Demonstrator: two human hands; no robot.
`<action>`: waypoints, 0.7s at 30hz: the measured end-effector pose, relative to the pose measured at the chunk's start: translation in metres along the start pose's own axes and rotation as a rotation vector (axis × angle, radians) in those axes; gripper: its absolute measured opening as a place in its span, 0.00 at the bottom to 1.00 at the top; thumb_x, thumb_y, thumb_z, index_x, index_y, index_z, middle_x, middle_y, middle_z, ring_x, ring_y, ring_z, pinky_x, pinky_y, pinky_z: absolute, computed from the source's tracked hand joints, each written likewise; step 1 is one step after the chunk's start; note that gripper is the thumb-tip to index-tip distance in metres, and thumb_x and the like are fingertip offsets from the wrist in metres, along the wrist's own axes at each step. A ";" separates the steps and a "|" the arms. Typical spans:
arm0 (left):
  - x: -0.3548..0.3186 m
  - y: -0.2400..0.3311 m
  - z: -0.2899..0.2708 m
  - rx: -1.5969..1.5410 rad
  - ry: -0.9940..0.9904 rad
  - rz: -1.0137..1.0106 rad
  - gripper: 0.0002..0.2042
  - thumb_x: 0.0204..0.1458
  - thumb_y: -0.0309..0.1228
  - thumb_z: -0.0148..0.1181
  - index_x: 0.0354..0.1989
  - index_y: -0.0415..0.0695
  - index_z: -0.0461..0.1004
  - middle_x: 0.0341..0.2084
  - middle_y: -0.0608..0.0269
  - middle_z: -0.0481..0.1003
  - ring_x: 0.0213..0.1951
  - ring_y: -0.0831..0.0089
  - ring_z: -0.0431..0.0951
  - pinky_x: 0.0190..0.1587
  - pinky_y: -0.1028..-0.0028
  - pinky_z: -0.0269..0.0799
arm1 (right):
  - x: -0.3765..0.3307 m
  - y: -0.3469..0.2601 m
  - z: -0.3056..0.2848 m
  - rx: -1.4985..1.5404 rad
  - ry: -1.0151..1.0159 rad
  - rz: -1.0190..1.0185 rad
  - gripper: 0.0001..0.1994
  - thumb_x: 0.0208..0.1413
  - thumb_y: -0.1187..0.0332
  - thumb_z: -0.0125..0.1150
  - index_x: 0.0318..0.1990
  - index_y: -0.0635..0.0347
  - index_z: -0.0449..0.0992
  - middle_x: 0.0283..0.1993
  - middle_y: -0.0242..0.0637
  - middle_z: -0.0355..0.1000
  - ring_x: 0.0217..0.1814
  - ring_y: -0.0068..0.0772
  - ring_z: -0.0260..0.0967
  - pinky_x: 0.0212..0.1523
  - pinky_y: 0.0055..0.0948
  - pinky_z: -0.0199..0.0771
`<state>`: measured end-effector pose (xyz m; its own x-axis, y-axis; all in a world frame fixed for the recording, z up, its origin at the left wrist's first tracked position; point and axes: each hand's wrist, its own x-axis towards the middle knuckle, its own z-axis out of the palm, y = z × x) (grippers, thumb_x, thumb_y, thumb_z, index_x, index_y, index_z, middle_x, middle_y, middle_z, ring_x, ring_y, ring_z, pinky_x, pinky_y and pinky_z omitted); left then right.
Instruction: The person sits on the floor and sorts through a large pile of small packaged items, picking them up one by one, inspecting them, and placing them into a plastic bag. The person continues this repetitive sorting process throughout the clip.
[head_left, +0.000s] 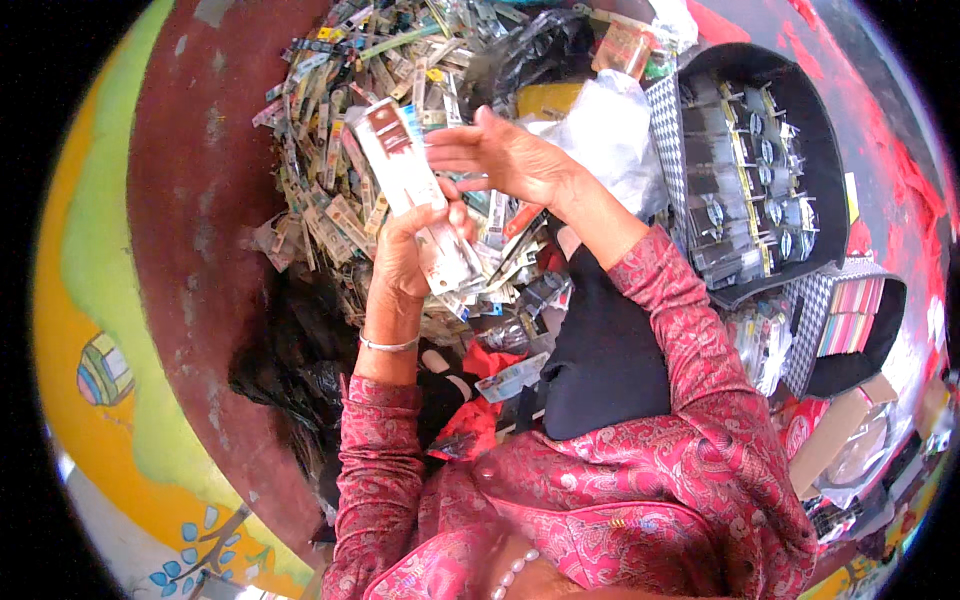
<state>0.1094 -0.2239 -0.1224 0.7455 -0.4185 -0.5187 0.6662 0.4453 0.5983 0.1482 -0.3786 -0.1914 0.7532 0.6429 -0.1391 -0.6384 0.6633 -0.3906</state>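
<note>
Left hand (415,240) had its grip clenched around a bundle of flat packets (394,160), mostly white with a brown end, held tilted above a heap of narrow packets (335,200). Right hand (510,160) was released and extended just beside the bundle; contact could not be told. To the right, 1 large black box (826,135) held rows of clear packets (750,185), with 1 smaller box (888,320) just beside it and a white plastic bag (605,125) near its left side.

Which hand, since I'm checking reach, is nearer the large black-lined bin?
Right: the right hand is open, left of the bin; the left hand, gripping packets, is farther left.
</note>
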 end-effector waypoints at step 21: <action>0.019 -0.046 -0.030 -0.508 0.035 -0.067 0.20 0.50 0.46 0.43 0.47 0.46 0.61 0.42 0.58 0.67 0.46 0.63 0.67 0.48 0.58 0.63 | -0.003 0.021 0.049 -0.376 0.249 -0.632 0.10 0.36 0.73 0.62 0.29 0.62 0.71 0.28 0.29 0.68 0.25 0.18 0.64 0.28 0.21 0.67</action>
<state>0.0932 -0.2282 -0.1783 0.6951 -0.4368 -0.5709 0.6316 0.7505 0.1948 0.1243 -0.3477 -0.1545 0.9982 0.0515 0.0294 -0.0129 0.6721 -0.7403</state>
